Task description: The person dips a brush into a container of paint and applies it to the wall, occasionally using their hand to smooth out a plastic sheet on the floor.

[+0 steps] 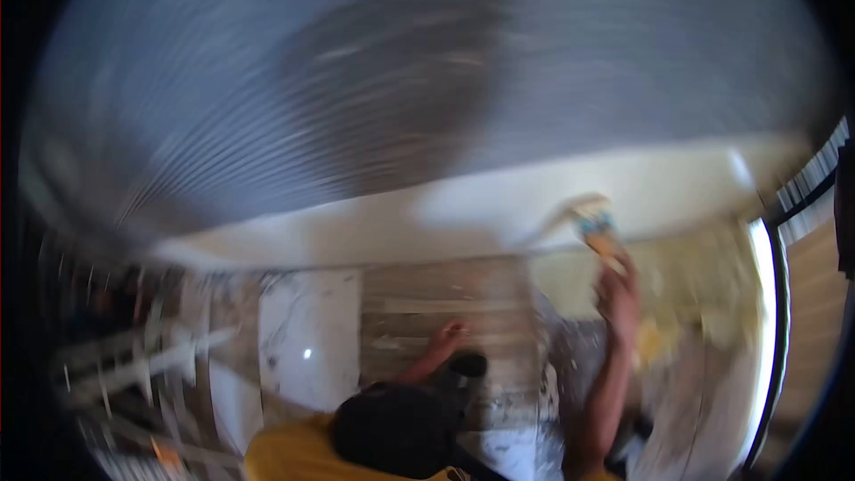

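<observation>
My right hand (pixel 616 289) is closed around the handle of a paintbrush (pixel 595 221) and reaches up toward the wall. The brush has a yellowish handle and a blue-green patch on its head. Its bristle end is at the pale cream band (pixel 481 209) low on the wall; blur hides whether it touches. Lower down, near my body, my left hand (pixel 450 336) hangs over the floor. Its fingers are smeared, and I see no object in it.
Above the band rises a grey, partly ridged wall surface (pixel 623 62). White marble-look panels (pixel 309 325) lie on the wood-look floor (pixel 427 298). Yellowish sheeting (pixel 712 281) lies at right. Blurred clutter (pixel 142 356) fills the left, and a bright opening (pixel 764 321) edges the right.
</observation>
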Motion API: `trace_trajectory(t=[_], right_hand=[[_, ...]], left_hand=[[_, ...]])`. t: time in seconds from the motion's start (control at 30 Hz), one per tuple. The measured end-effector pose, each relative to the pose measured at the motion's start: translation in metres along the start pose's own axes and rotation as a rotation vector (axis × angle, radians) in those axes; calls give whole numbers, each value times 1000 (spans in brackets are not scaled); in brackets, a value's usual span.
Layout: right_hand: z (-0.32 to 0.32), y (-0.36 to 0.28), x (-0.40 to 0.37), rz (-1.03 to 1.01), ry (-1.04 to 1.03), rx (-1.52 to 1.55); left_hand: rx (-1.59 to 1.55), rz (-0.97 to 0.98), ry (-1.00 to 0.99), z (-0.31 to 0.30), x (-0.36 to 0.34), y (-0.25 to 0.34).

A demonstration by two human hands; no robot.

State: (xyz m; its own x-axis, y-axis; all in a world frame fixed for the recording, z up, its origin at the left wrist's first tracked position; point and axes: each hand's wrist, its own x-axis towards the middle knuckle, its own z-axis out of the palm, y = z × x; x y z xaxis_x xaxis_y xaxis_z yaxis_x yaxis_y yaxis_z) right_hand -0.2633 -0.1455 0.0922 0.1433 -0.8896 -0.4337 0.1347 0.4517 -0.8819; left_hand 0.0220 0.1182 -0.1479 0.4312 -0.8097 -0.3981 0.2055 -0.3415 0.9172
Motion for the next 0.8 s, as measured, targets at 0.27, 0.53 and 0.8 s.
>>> trace_trajectory(t=[0.27,0.53,0.8], right_hand=[[-80,-22,-3,-221,-293,114],[-101,-80,-20,-723,-422,-651],[-123,-51,18,-1166,-352,-659]], left_hand=[[-39,196,233,18,28,150],[504,423,-122,74,22,221],[695,427,-59,97,-117,273]])
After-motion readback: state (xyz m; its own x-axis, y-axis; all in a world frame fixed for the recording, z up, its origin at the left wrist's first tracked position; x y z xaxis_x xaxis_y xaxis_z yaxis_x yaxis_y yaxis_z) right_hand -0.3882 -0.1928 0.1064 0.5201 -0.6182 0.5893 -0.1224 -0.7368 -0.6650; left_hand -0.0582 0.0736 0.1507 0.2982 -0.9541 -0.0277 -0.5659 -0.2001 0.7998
